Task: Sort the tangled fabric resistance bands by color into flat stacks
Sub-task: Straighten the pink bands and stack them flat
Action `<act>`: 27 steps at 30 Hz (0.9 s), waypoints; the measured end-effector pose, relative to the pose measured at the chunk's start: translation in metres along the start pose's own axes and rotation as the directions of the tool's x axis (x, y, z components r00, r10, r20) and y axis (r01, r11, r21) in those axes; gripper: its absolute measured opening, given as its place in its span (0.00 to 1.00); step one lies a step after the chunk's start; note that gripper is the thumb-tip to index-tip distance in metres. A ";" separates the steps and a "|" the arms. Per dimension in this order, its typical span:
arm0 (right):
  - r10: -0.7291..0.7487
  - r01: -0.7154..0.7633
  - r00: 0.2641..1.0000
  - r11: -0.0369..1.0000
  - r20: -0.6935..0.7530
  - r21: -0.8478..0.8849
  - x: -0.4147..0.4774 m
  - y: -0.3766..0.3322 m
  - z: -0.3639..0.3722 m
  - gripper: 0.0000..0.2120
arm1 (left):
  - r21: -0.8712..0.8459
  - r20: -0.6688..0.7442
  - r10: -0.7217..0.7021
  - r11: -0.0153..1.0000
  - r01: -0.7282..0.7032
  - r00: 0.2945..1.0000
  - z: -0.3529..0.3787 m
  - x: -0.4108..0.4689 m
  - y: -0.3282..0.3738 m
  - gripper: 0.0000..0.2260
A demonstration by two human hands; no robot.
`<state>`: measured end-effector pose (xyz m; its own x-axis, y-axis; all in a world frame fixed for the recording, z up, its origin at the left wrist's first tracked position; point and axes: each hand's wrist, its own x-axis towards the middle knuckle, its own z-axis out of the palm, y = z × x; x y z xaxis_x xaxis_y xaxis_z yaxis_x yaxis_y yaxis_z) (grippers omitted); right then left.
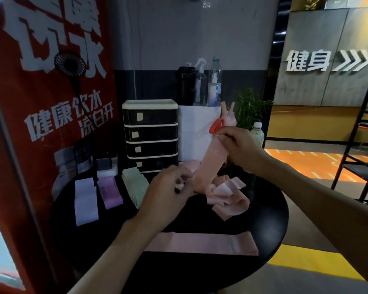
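Table (270, 221): round, black; the landmark for the rest
Right hand (238, 145): raised above the table's far side; fingers pinched on the top of a peach band (212, 160), which hangs stretched down to the tangle
Left hand (168, 194): low over the table's middle; fingers curled at the band's lower end, grasp blurred, cannot tell if it grips
Tangle (227, 194): pink and peach bands looped together, right of the table's middle
Pink band (202, 242): flat along the table's near edge
Stacks: white (85, 202), purple (110, 192) and green (134, 185) side by side on the table's left half, the left hand partly in front of the green
Drawers (151, 134): black with white trim, at the table's far edge; small labels, unreadable
Bottles (206, 81): behind the table, on a white stand; print too small to read
Red banner (40, 102): left of the table; white writing 健康饮水 凉白开; large 饮水 above, partly cut off
Wall sign (327, 60): far right of the table; 健身 with three chevrons
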<state>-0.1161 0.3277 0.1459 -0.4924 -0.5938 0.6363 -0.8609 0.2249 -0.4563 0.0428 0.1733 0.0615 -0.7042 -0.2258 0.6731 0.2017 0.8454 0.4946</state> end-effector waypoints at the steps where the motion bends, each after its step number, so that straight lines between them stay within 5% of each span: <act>1: -0.004 0.004 1.000 1.000 -0.012 0.020 0.001 -0.004 -0.002 0.08 | -0.028 -0.018 -0.005 1.000 0.005 1.000 -0.004 0.014 0.006 0.02; 7: -0.079 0.082 0.994 0.996 -0.074 0.044 0.007 -0.025 -0.015 0.09 | -0.179 -0.021 -0.086 0.980 0.081 0.996 -0.021 0.075 0.042 0.08; 13: -0.005 0.040 0.978 0.986 -0.206 0.162 0.006 -0.046 -0.026 0.07 | -0.270 0.014 -0.087 0.959 0.088 0.996 -0.023 0.096 0.058 0.03; 20: 0.023 0.039 0.975 0.963 -0.223 0.267 0.003 -0.064 -0.033 0.07 | -0.377 -0.041 -0.094 0.923 0.072 0.995 -0.032 0.097 0.076 0.04; 27: 0.195 -0.121 0.974 0.877 -0.114 0.466 -0.005 -0.066 -0.026 0.20 | -0.415 -0.133 -0.129 0.908 0.063 0.983 -0.039 0.101 0.081 0.02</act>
<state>-0.0601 0.3360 0.1886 -0.6620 -0.4469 0.6017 -0.6355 -0.0909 -0.7667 0.0148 0.2002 0.1910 -0.6274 -0.3951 0.6711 0.4216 0.5522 0.7193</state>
